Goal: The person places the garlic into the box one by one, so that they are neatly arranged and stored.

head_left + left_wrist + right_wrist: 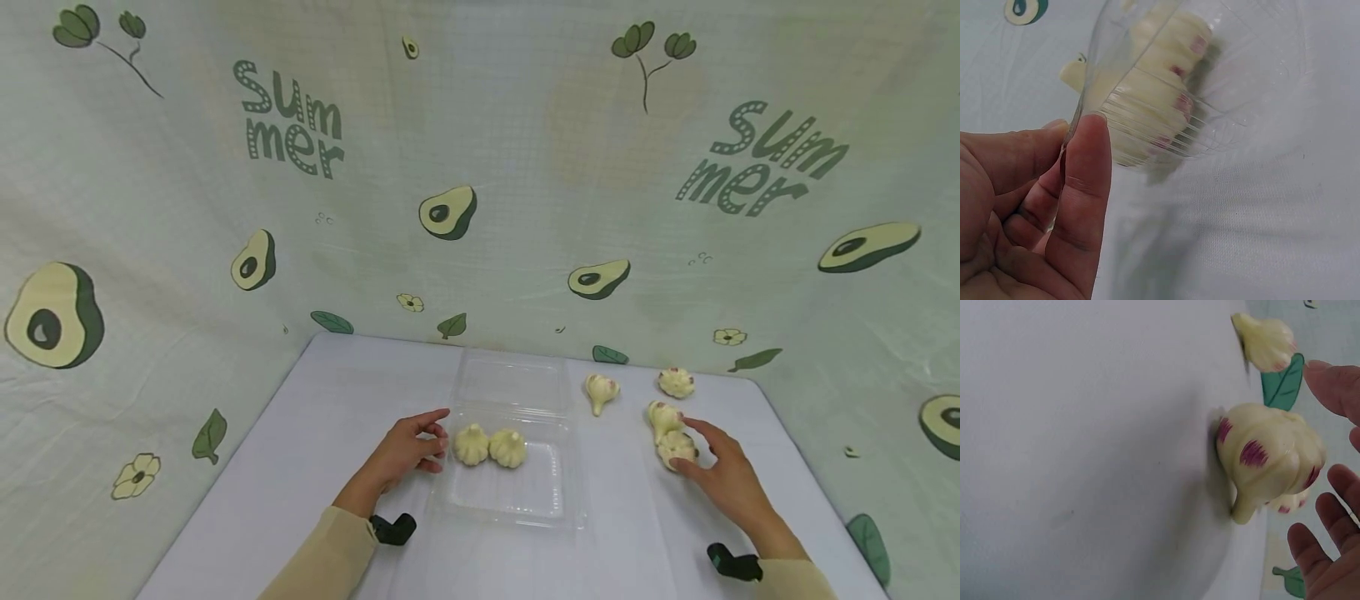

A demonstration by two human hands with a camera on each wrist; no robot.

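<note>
A clear plastic clamshell box (pixel 510 504) lies with its lid (pixel 513 383) folded back. Two cream garlic bulbs (pixel 471 445) (pixel 1147 112) sit side by side against its left wall. My left hand (pixel 408 450) pinches the box's left edge between thumb and fingers, as the left wrist view shows. On the right, my right hand (pixel 723 475) spreads its thumb and fingers around a garlic bulb (pixel 677 450) with purple marks. In the right wrist view a gap shows between the fingers (pixel 1310 550) and the near bulb (pixel 1269 450). A second bulb (pixel 664 419) touches it from behind.
Another garlic bulb (pixel 601 392) lies right of the lid, stem toward me. One more bulb (pixel 677 382) is near the back edge of the white table (pixel 360 375). A cloth printed with avocados (pixel 448 212) hangs behind and at both sides.
</note>
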